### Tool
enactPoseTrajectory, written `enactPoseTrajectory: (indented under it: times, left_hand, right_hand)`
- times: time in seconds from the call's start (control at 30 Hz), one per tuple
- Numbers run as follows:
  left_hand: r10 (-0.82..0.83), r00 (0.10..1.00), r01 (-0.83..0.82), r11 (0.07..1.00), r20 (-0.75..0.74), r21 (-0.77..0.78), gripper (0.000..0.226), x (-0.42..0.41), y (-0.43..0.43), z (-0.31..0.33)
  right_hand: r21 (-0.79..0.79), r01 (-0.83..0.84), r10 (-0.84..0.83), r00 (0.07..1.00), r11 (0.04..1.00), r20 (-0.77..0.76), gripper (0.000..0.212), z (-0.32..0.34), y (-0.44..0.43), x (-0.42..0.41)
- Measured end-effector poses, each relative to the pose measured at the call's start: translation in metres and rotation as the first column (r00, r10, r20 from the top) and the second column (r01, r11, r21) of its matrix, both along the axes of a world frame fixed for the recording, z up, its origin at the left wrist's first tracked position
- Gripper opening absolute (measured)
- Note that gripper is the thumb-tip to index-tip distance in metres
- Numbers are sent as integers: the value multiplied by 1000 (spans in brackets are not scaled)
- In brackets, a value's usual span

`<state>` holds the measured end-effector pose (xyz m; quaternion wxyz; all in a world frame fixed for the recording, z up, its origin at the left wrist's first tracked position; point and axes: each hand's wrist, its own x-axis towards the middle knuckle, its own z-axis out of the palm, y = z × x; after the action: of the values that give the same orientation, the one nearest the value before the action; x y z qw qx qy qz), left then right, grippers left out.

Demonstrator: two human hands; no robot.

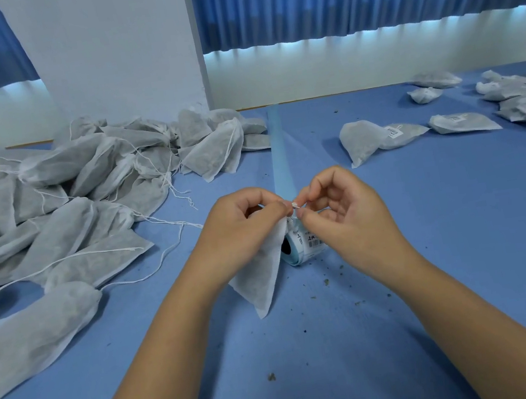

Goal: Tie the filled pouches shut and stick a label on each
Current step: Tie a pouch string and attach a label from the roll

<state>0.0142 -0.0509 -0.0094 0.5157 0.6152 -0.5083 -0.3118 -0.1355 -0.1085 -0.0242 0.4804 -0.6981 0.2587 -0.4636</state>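
My left hand (244,217) grips the top of a white filled pouch (262,274) that hangs down over the blue table (432,242). My right hand (334,209) pinches the pouch's string right at its neck, fingertips almost meeting those of the left hand. Just behind the pouch lies a roll of labels (306,245) on its side, with a pale strip of backing paper (279,149) running away from it across the table.
A large heap of white pouches with loose strings (59,195) covers the left of the table. Several labelled pouches (392,137) lie at the right and far right. Dark crumbs dot the table near me. A white pillar and blue curtains stand behind.
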Motion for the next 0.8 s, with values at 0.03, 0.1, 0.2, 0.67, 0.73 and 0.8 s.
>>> enactPoseTrajectory:
  times: [0.03, 0.1, 0.2, 0.67, 0.73, 0.8]
  left_hand:
    - [-1, 1000, 1, 1000, -4, -1, 14, 0, 0, 1]
    - [-2, 1000, 2, 1000, -11, -1, 15, -1, 1, 2]
    - [4, 1000, -3, 1000, -8, 3, 20, -1, 2, 4]
    - [-23, 999, 25, 998, -31, 50, 19, -4, 4, 5]
    - [-9, 999, 10, 999, -45, 37, 22, -4, 2, 4]
    - [9, 998, -8, 1000, -62, 24, 22, -3, 1, 4]
  right_hand:
    - [4, -8, 8, 1000, 1000, -4, 26, 0, 0, 0]
    - [38, -45, 44, 999, 998, 7, 24, 0, -2, -1]
    - [133, -103, 97, 994, 986, 51, 23, 2, -5, -4]
    - [245, -123, 83, 982, 962, 168, 25, 2, -6, -3]
    - [236, -80, 46, 988, 968, 145, 21, 2, -4, -2]
    - [191, -19, 0, 995, 981, 98, 16, 1, -4, -2]
